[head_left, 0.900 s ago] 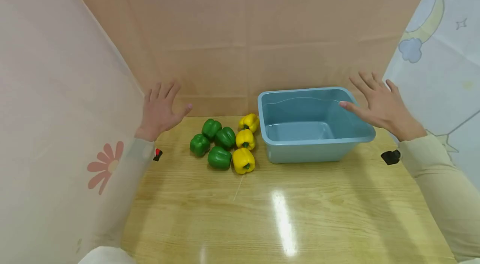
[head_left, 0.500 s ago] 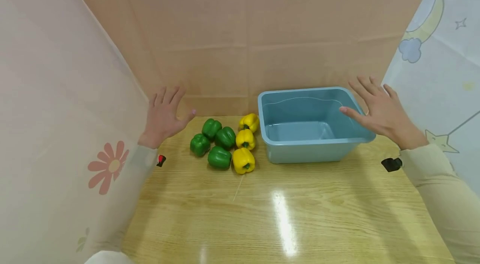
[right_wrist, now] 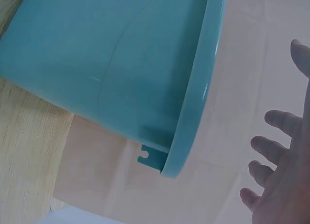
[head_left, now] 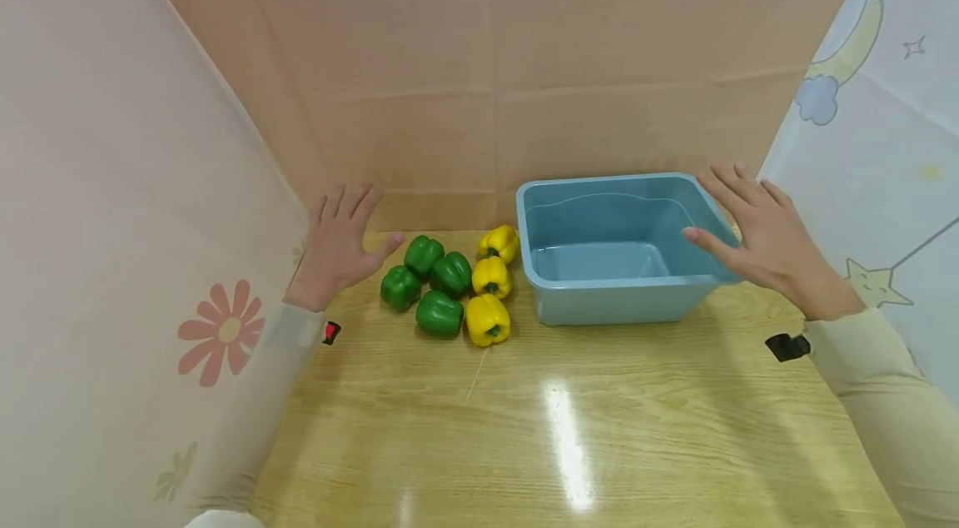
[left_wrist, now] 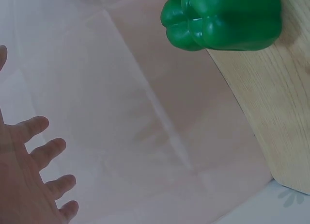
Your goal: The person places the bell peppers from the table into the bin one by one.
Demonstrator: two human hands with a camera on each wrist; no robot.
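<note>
My left hand [head_left: 339, 251] hovers with spread fingers to the left of several green bell peppers [head_left: 439, 314], touching none of them. Beside these, three yellow bell peppers [head_left: 487, 320] lie in a row against the green ones. A blue plastic basin [head_left: 607, 303] stands right of the peppers, with nothing inside it. Over its right side hangs my right hand [head_left: 772, 249], fingers spread and holding nothing. In the left wrist view a green bell pepper [left_wrist: 232, 20] shows large, apart from the hand. The right wrist view has the basin's rim [right_wrist: 196, 98] away from the fingers.
The wooden table [head_left: 524, 428] carries a bright light streak at its front. A beige cloth wall [head_left: 479, 53] rises behind the basin and peppers. Printed cloth walls flank both sides, a flower [head_left: 225, 332] on the left and a star [head_left: 878, 285] on the right.
Both hands have come lower and nearer in the head view, the left also a little to the right. Peppers and basin have stayed in place.
</note>
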